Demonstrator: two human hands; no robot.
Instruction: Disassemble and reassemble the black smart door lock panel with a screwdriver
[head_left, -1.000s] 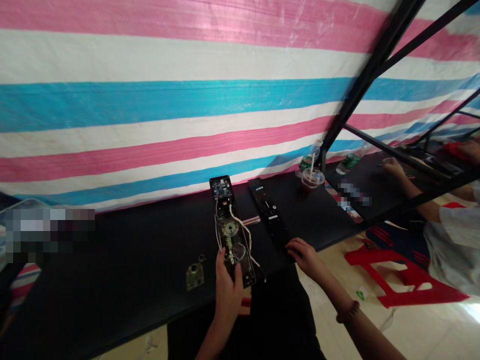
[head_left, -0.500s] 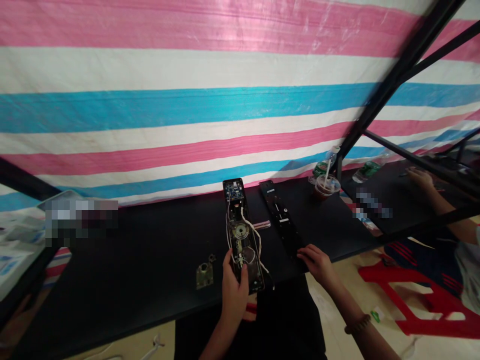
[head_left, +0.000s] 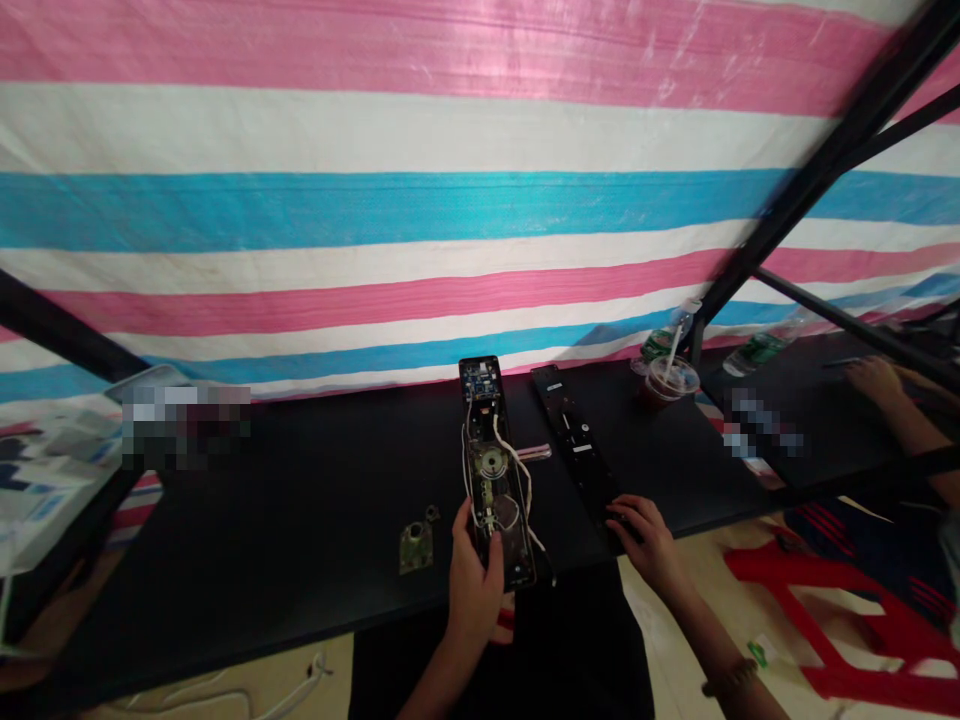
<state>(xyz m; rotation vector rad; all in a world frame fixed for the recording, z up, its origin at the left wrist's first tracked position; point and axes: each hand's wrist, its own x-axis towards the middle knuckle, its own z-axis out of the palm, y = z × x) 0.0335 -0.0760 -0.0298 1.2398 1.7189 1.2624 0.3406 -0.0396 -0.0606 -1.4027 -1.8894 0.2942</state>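
Observation:
A long black housing (head_left: 493, 460) lies open on the black table (head_left: 300, 500), showing a blue circuit board at its far end, a round part midway and white wires along its sides. My left hand (head_left: 477, 575) grips the near end of this housing, thumb and fingers on its left and inner parts. To the right lies a long flat black panel (head_left: 581, 450). The fingers of my right hand (head_left: 646, 535) are on its near end. A small metal plate (head_left: 416, 545) rests left of the housing. Between housing and panel is a pinkish strip (head_left: 534, 453).
A cup with a straw (head_left: 670, 380) and a bottle (head_left: 660, 345) stand at the back right. Another bottle (head_left: 754, 352) lies beyond the dark frame post. At far right is another person's hand (head_left: 874, 380), above a red stool (head_left: 795, 610). White boxes (head_left: 56, 510) sit at left.
The view has shifted slightly, so the table items appear a little farther right. Both hands keep their places on the housing and the panel. The other person's hand has moved slightly.

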